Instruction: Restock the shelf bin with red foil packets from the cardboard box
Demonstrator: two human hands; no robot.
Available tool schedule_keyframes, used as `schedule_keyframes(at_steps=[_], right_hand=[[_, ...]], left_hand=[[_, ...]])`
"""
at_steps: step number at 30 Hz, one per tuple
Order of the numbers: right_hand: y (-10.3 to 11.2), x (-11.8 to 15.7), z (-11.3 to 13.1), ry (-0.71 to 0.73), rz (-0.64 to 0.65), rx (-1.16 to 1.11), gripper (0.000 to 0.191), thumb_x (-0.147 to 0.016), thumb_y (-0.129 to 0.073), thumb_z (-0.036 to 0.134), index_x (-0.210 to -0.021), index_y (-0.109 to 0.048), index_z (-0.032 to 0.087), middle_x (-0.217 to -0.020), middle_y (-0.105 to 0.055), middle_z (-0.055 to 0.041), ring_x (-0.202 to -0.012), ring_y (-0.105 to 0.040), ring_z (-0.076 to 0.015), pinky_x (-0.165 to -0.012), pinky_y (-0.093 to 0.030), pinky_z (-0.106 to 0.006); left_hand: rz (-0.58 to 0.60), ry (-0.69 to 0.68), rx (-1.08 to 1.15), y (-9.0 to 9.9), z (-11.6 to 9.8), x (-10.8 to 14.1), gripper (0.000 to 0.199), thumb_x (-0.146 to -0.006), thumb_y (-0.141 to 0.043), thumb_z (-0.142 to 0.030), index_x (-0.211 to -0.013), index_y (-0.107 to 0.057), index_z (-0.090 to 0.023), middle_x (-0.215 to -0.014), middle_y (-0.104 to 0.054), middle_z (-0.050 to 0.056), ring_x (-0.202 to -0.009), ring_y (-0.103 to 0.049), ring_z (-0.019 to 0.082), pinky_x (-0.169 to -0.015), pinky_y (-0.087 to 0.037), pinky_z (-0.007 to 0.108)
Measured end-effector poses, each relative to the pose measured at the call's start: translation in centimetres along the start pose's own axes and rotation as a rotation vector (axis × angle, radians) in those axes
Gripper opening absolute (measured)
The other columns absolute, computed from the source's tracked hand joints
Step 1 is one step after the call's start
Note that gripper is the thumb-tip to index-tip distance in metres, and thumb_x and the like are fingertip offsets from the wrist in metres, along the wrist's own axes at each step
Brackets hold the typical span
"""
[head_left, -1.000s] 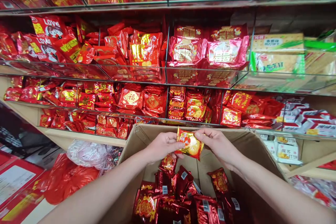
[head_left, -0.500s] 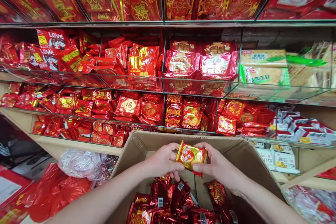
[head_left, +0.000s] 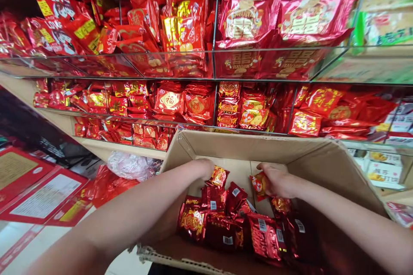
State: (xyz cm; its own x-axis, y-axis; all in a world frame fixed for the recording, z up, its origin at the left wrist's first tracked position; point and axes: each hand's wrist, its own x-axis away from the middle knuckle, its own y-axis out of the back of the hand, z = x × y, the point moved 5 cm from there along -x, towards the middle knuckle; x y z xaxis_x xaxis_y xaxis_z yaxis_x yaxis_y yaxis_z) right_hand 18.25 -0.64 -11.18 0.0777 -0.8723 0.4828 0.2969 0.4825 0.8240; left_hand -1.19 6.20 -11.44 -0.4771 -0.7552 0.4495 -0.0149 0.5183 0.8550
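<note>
Inside an open cardboard box (head_left: 222, 142), my right hand (head_left: 280, 182) grips a small red-and-gold snack packet (head_left: 259, 184), fingers curled round its right side. My left hand (head_left: 204, 168) reaches down at the box's left, bent at the wrist, its fingers hidden from view. Right beside it is another red-and-gold packet (head_left: 218, 177); whether the hand touches or holds it I cannot tell. Below both hands lies a loose pile of shiny red packets (head_left: 264, 234), several with white barcode labels facing up.
Behind the box rise shelves with clear dividers (head_left: 180, 78), filled with red packets (head_left: 169, 101). White cartons (head_left: 383, 165) stand at the lower right. To the left are a bundle of clear plastic bags (head_left: 127, 165), red plastic bags (head_left: 109, 184) and red boxes (head_left: 45, 193).
My hands have parted and gone down into the box. The packet both held is now in my right hand only. The view has shifted down and closer, showing more of the pile.
</note>
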Motion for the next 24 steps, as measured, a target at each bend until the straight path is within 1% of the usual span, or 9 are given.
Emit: schedule_keyframes(at_steps=[3, 5, 10, 13, 16, 18, 20, 22, 24], right_hand=[[-2.4, -1.3, -0.5, -0.003, 0.023, 0.039, 0.064, -0.055, -0.06, 0.004, -0.116, -0.043, 0.011, -0.108, -0.054, -0.0161, -0.093, -0.055, -0.0234, -0.074, -0.042, -0.028], [-3.1, -1.5, -0.3, 0.015, 0.021, 0.057, 0.054, -0.056, -0.058, 0.003, -0.109, -0.05, 0.011, -0.105, -0.054, -0.0159, -0.091, -0.056, -0.0232, -0.073, -0.042, -0.029], [-1.9, -0.6, 2.2, 0.142, -0.171, 0.157, 0.033, -0.062, -0.057, 0.007, -0.094, -0.06, 0.013, -0.113, -0.049, -0.0155, -0.107, -0.044, -0.0301, -0.085, -0.036, -0.037], [-1.1, -0.1, 3.7, 0.258, -0.245, -0.034, 0.042, -0.068, -0.057, 0.017, -0.108, -0.052, 0.008, -0.116, -0.048, -0.0167, -0.109, -0.043, -0.0262, -0.091, -0.034, -0.034], [-0.2, 0.3, 4.1, 0.226, -0.28, -0.33, 0.062, -0.068, -0.06, 0.024, -0.122, -0.034, 0.008, -0.12, -0.046, -0.0167, -0.109, -0.044, -0.0227, -0.092, -0.034, -0.033], [0.6, 0.8, 4.3, 0.252, -0.264, -0.537, 0.048, -0.072, -0.055, 0.024, -0.115, -0.037, 0.013, -0.11, -0.054, -0.0128, -0.098, -0.052, -0.0203, -0.084, -0.04, -0.034], [1.8, 1.7, 4.9, 0.342, -0.243, -0.724, 0.026, -0.077, -0.048, 0.025, -0.101, -0.042, 0.017, -0.094, -0.06, -0.0073, -0.083, -0.057, -0.0173, -0.073, -0.045, -0.032], [3.4, 2.8, 5.5, 0.449, -0.276, -0.77, 0.018, -0.078, -0.047, 0.026, -0.095, -0.045, 0.019, -0.085, -0.061, -0.0034, -0.075, -0.057, -0.0155, -0.068, -0.045, -0.03], [4.9, 3.8, 6.0, 0.521, -0.349, -0.699, 0.02, -0.077, -0.049, 0.028, -0.096, -0.048, 0.02, -0.084, -0.061, -0.0021, -0.075, -0.056, -0.0154, -0.071, -0.044, -0.03]], left_hand=[[-0.006, 0.081, -0.012, -1.0, -0.6, -1.1, 0.031, -0.056, -0.066, -0.021, -0.085, -0.06, -0.013, -0.092, -0.064, 0.014, -0.084, -0.06, 0.023, -0.071, -0.045, 0.028], [-0.046, 0.133, -0.002, -1.5, -0.9, -1.2, 0.041, -0.058, -0.065, -0.021, -0.097, -0.055, -0.012, -0.104, -0.059, 0.015, -0.096, -0.056, 0.024, -0.077, -0.043, 0.028], [-0.098, 0.192, 0.078, -1.9, -0.4, -0.8, 0.047, -0.046, -0.074, -0.022, -0.089, -0.057, -0.013, -0.099, -0.06, 0.013, -0.089, -0.057, 0.026, -0.072, -0.044, 0.029], [-0.141, 0.09, 0.152, -0.9, -1.0, -0.1, 0.041, -0.046, -0.074, -0.021, -0.083, -0.056, -0.018, -0.088, -0.06, 0.003, -0.08, -0.057, 0.02, -0.065, -0.042, 0.025], [-0.187, -0.064, 0.221, 0.7, -2.5, 1.0, 0.035, -0.053, -0.07, -0.028, -0.082, -0.052, -0.02, -0.08, -0.058, -0.003, -0.075, -0.054, 0.015, -0.062, -0.04, 0.022], [-0.241, -0.174, 0.351, 1.9, -3.6, 1.9, 0.034, -0.058, -0.067, -0.034, -0.082, -0.049, -0.019, -0.078, -0.056, -0.004, -0.072, -0.052, 0.012, -0.062, -0.04, 0.021], [-0.244, -0.284, 0.61, 3.0, -4.4, 2.8, 0.036, -0.061, -0.065, -0.038, -0.084, -0.047, -0.017, -0.077, -0.055, -0.003, -0.069, -0.051, 0.011, -0.061, -0.041, 0.022], [-0.141, -0.361, 0.877, 3.7, -5.1, 3.5, 0.038, -0.065, -0.061, -0.042, -0.088, -0.048, -0.015, -0.076, -0.055, -0.001, -0.067, -0.051, 0.011, -0.058, -0.044, 0.024], [-0.028, -0.378, 1.028, 4.1, -5.7, 4.1, 0.041, -0.067, -0.058, -0.047, -0.09, -0.05, -0.014, -0.075, -0.057, 0.001, -0.064, -0.053, 0.011, -0.055, -0.046, 0.024]])
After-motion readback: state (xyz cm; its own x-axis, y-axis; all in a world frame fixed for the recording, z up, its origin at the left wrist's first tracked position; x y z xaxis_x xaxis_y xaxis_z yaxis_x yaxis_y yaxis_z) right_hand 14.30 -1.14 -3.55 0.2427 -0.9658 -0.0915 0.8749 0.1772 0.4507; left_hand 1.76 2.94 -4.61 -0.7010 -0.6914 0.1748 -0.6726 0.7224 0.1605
